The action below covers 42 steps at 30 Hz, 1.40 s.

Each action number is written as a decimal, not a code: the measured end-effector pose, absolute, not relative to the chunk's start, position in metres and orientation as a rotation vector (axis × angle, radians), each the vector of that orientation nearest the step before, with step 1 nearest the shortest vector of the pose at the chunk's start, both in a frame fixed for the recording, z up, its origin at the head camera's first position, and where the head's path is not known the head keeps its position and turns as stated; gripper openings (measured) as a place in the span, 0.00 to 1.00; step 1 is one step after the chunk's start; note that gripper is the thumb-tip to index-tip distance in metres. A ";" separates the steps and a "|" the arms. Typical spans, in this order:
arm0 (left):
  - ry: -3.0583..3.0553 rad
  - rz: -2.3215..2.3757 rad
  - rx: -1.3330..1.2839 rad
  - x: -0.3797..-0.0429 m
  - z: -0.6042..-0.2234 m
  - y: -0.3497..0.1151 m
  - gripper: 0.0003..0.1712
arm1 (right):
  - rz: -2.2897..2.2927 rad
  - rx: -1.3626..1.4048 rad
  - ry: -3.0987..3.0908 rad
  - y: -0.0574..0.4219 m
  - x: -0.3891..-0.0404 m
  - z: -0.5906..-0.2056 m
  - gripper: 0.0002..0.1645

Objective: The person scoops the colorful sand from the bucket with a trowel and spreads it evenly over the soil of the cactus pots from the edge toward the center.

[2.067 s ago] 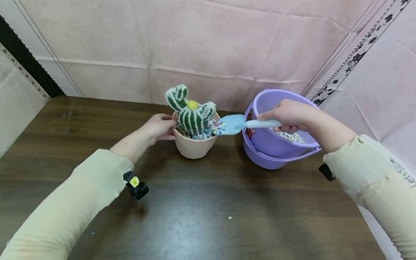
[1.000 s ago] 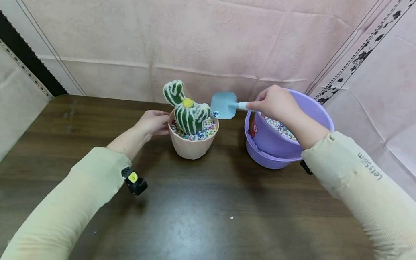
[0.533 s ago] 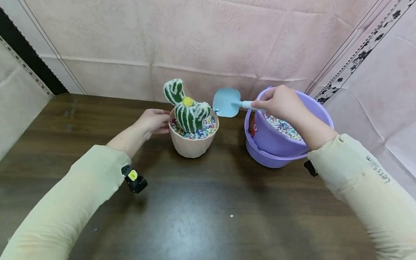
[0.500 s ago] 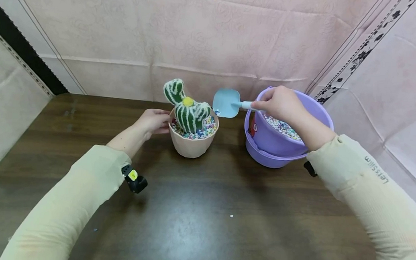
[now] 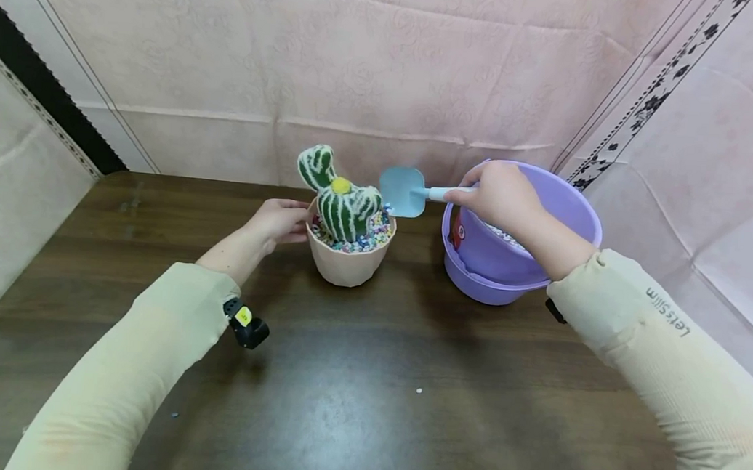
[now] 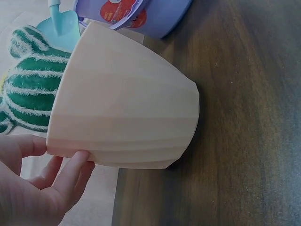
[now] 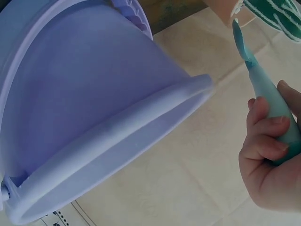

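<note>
One pale faceted pot [image 5: 343,269] stands toward the back of the counter [image 5: 340,378], roughly at 12 o'clock from the person, bearing a striped green-and-white cactus [image 5: 343,217] with a yellow flower [image 5: 340,186] in a bed of coloured pebbles [image 5: 360,245]. The left grip [image 5: 277,226] grasps the pot from 9 o'clock, fingers at its rim and outer wall, probably to steady it. The right grip [image 5: 502,194], fingers curled, grasps the handle of a light-blue shovel [image 5: 402,192], its blade at the pot's 2 o'clock. A few bits sit at the blade's tip; whether it touches the rim I cannot tell. Held that close, it likely lets pebbles fall inside rather than scatter.

At the pot's 3 o'clock, an inner purple bucket [image 5: 493,256] sits tilted within an outer purple bucket [image 5: 484,293]; the lean seems to bring its pebbles within easier reach.

Dark wood grain runs across the counter, with a glossy sheen near 6 o'clock. A white speck [image 5: 419,390] lies at the pot's 5 o'clock. Pinkish cloth [image 5: 375,67] hangs at 12 o'clock; a black floral border [image 5: 651,105] slants down at 2 o'clock, and a black strip [image 5: 40,80] at 10.
</note>
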<state>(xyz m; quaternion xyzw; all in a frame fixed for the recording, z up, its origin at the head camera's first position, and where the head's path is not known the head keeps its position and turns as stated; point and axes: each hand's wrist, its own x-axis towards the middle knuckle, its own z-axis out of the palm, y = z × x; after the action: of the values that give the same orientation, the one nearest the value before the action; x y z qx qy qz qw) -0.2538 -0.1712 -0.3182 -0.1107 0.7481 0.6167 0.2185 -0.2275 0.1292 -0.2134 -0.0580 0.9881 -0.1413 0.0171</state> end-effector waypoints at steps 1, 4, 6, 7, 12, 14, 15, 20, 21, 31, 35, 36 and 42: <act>2.067 1.712 -0.306 -0.254 -0.318 -0.171 0.27 | -0.435 -0.188 3.072 0.128 -0.227 -0.214 0.20; 2.059 1.721 -0.302 -0.254 -0.319 -0.171 0.28 | -0.428 -0.210 3.077 0.125 -0.224 -0.214 0.18; 2.055 1.728 -0.303 -0.254 -0.319 -0.171 0.27 | -0.422 -0.223 3.077 0.123 -0.223 -0.213 0.18; 2.054 1.729 -0.302 -0.254 -0.319 -0.171 0.28 | -0.418 -0.224 3.076 0.122 -0.222 -0.213 0.18; 2.062 1.720 -0.312 -0.254 -0.318 -0.171 0.28 | -0.405 -0.219 3.082 0.121 -0.221 -0.210 0.18; 2.066 1.714 -0.317 -0.253 -0.317 -0.172 0.28 | -0.407 -0.216 3.089 0.120 -0.221 -0.210 0.18; 2.067 1.711 -0.319 -0.252 -0.317 -0.173 0.28 | -0.414 -0.211 3.092 0.121 -0.221 -0.210 0.18; 2.048 1.709 -0.335 -0.249 -0.316 -0.176 0.29 | -0.498 -0.192 3.081 0.127 -0.221 -0.207 0.19; 2.038 1.716 -0.336 -0.249 -0.315 -0.177 0.29 | -0.521 -0.182 3.070 0.129 -0.221 -0.206 0.20; 1.831 1.927 -0.183 -0.233 -0.279 -0.203 0.15 | -0.594 -0.030 3.022 0.179 -0.227 -0.186 0.32; 1.792 1.901 -0.006 -0.222 -0.257 -0.203 0.11 | -0.616 0.046 2.999 0.207 -0.225 -0.177 0.37; 1.783 1.895 0.041 -0.220 -0.252 -0.200 0.12 | -0.623 0.064 2.994 0.214 -0.225 -0.175 0.38; 1.750 1.852 0.212 -0.213 -0.232 -0.167 0.21 | -0.708 0.194 2.929 0.250 -0.219 -0.167 0.30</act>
<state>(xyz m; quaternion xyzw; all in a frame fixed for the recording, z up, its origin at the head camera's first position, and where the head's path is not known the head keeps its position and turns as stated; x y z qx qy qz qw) -0.2135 -0.1670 -0.2315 0.0792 0.6555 0.6936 0.2880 -0.2187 0.2504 -0.1673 0.0643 0.9682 -0.2341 0.0607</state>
